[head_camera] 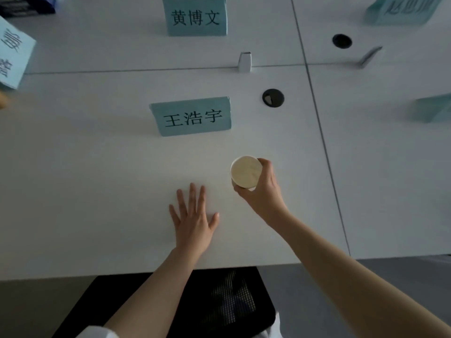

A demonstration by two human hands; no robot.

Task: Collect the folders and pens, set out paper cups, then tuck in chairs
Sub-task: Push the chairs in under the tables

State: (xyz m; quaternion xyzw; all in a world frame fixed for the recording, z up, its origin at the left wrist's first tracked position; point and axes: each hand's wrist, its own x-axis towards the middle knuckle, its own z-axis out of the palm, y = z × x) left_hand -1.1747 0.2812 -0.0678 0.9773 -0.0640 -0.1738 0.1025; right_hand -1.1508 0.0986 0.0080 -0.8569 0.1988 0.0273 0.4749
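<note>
One paper cup (246, 172); five name cards (191, 117); two grommets (273, 98); one chair (219, 306).

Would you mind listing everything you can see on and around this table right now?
paper cup: one, cream, held over the table's near right
name cards: five, light blue, standing across the table
cable grommets: two, black, right of centre
small white stand: one, on the middle seam
table: white
chair: one, black mesh, at the near edge
left hand: flat on the table
right hand: grips the paper cup
</note>
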